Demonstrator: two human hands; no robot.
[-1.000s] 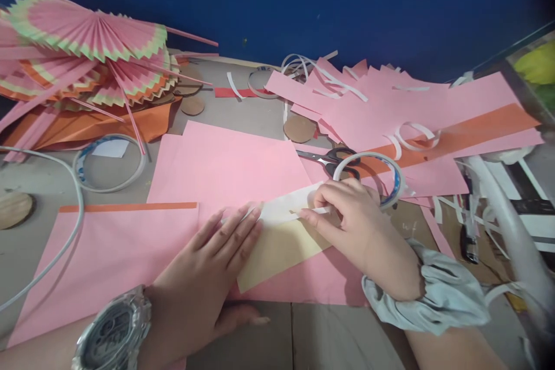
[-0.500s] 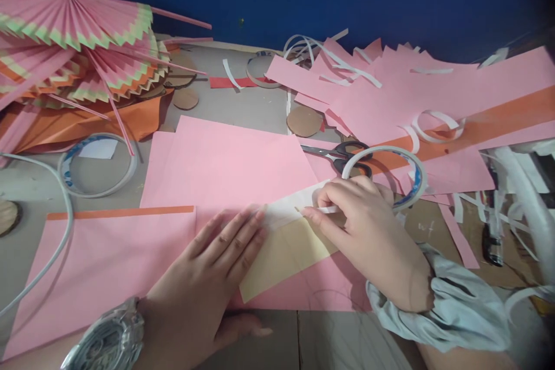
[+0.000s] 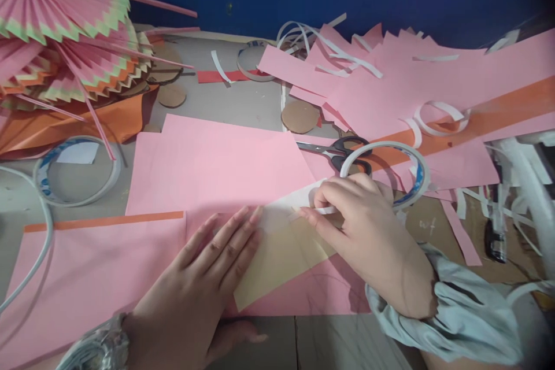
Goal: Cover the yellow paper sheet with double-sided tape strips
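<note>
My left hand (image 3: pixel 208 277) lies flat, fingers stretched, across the pink paper and the near-left part of a pale yellow strip of paper (image 3: pixel 281 266). Along the yellow strip's far edge runs a white band (image 3: pixel 286 199). My right hand (image 3: pixel 368 243) is closed in a pinch on a narrow white tape strip (image 3: pixel 324 210) over this band. Just behind its knuckles a tape roll (image 3: pixel 421 179) with a blue-printed core stands tilted; whether my fingers touch it is hidden. Larger pink sheets (image 3: pixel 217 165) lie beneath and beyond both hands.
Black-handled scissors (image 3: pixel 333 153) lie beyond my right hand. Pleated paper fans (image 3: pixel 73 6) are piled at the far left, near another tape roll (image 3: pixel 115 176). Pink and orange sheets (image 3: pixel 442 81) and white scraps cover the right side. A cable (image 3: pixel 47 243) curves along the left.
The view has shifted slightly, so the things on the left sit further left. My right thumb and fingertips have moved slightly left along the white band; my left hand stays pressed flat.
</note>
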